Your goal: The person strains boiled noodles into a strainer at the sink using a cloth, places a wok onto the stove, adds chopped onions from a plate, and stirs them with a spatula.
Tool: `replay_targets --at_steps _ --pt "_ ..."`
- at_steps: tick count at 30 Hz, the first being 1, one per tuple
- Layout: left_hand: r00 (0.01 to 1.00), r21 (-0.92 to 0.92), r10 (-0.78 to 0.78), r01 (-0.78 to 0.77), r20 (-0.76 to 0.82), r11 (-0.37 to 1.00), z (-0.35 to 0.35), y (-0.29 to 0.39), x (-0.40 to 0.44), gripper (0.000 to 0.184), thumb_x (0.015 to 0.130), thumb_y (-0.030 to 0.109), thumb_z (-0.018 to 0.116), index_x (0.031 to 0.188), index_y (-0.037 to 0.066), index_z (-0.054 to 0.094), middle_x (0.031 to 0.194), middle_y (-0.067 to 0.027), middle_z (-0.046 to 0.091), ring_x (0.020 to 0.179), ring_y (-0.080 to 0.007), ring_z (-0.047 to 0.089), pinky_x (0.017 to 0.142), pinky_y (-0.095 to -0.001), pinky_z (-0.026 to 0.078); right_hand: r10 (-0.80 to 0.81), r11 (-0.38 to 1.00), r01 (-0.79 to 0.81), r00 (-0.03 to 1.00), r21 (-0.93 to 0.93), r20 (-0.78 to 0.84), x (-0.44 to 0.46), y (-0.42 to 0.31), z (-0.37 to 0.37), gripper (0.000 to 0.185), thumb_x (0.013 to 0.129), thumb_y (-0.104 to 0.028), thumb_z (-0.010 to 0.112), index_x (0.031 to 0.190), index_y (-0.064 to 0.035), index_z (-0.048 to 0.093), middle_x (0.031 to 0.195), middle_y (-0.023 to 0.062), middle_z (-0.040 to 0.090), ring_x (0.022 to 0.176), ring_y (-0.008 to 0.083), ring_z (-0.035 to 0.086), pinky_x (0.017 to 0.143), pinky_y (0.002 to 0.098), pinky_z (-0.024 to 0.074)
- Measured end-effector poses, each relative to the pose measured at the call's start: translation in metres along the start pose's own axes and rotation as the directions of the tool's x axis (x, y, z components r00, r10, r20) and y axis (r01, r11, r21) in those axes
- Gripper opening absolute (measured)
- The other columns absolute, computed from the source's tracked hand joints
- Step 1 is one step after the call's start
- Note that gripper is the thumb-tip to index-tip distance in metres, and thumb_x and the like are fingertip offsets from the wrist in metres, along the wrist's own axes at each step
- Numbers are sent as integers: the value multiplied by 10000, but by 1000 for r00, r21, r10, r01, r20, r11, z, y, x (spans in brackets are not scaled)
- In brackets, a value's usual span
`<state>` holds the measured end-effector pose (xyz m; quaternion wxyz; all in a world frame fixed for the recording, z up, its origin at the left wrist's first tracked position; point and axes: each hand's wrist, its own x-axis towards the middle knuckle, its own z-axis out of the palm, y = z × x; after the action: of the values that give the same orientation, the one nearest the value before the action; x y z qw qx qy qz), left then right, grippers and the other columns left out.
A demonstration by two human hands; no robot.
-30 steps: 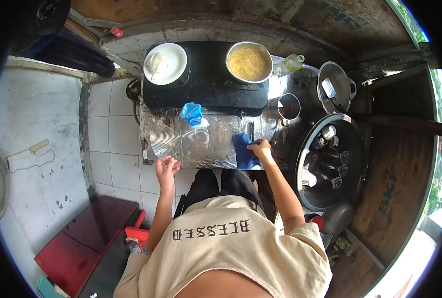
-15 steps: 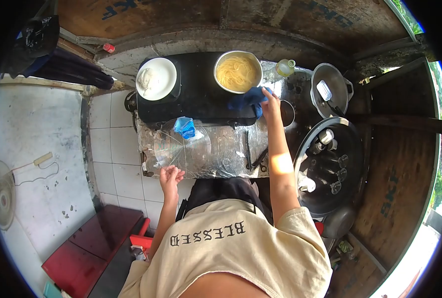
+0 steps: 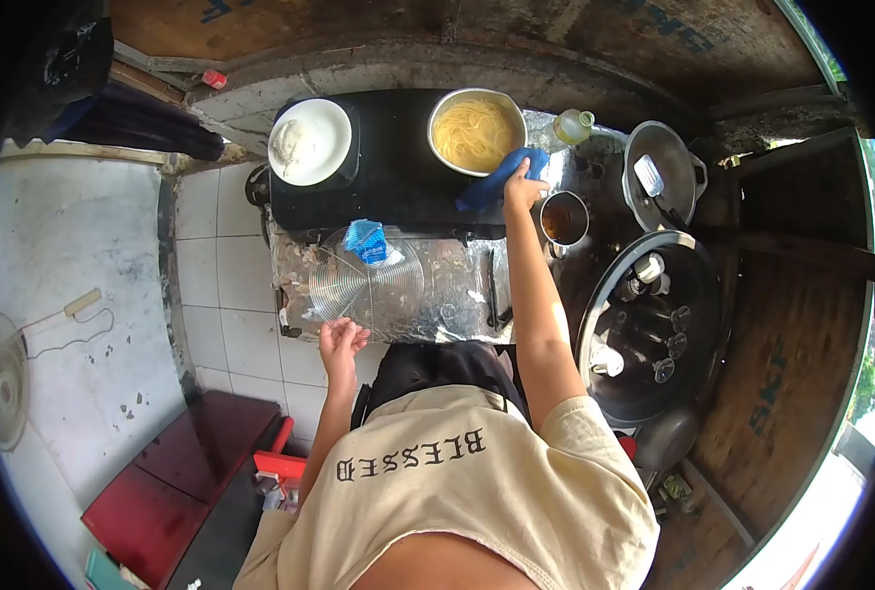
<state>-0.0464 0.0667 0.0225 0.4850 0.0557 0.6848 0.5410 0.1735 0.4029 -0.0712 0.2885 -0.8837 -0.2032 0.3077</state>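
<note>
My right hand (image 3: pixel 525 185) is closed on a blue cloth (image 3: pixel 495 187), which lies against the near right side of a metal pot (image 3: pixel 519 110). Inside the pot are yellow noodles (image 3: pixel 469 133) in liquid. The pot stands on the right part of a black stove (image 3: pixel 388 147). My left hand (image 3: pixel 342 344) hangs by the near edge of the worktable (image 3: pixel 457 295), fingers loosely bent and holding nothing. Closest to it is a round wire rack (image 3: pixel 359 290), with a blue packet (image 3: pixel 366 241) on it. Whether the cloth wraps a handle is hidden.
A white plate (image 3: pixel 334 133) with a pale lump sits on the stove's left. To the right are a metal cup (image 3: pixel 582 218) of brown liquid, a bottle (image 3: pixel 572 126), a wok (image 3: pixel 688 147) with a spatula (image 3: pixel 649 177), and a large black basin (image 3: pixel 595 285) holding glasses and cups.
My right hand has moved slightly left with the cloth, now pressed closer against the pot. The metal cup shows more fully. My left hand stays nearly in place.
</note>
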Motion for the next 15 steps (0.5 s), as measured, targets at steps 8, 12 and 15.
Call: replay_targets --at_steps 8,12,15 --pt "1000 12 11 -10 -25 1000 -7 3 -3 127 858 93 551 966 61 492 807 -45 585 703 -145 603 608 -249 468 123 866 -271 930 420 347 -14 -8 -12 733 828 -502 518 1292 -33 199 1141 269 394 1056 415 473 762 532 463" --pt "1000 8 7 -7 -29 1000 -11 2 -3 130 856 94 554 964 63 489 807 -46 584 699 -145 601 610 -253 469 200 649 -547 794 529 575 37 12 25 757 783 -504 591 1251 -52 203 887 177 533 571 261 506 501 394 440" --pt "1000 19 8 -7 -29 1000 -12 2 -2 134 854 93 555 964 65 484 804 -46 583 699 -148 601 610 -252 469 129 676 -523 778 520 615 33 10 18 755 726 -574 621 1173 -13 386 894 158 550 601 247 497 497 365 411"
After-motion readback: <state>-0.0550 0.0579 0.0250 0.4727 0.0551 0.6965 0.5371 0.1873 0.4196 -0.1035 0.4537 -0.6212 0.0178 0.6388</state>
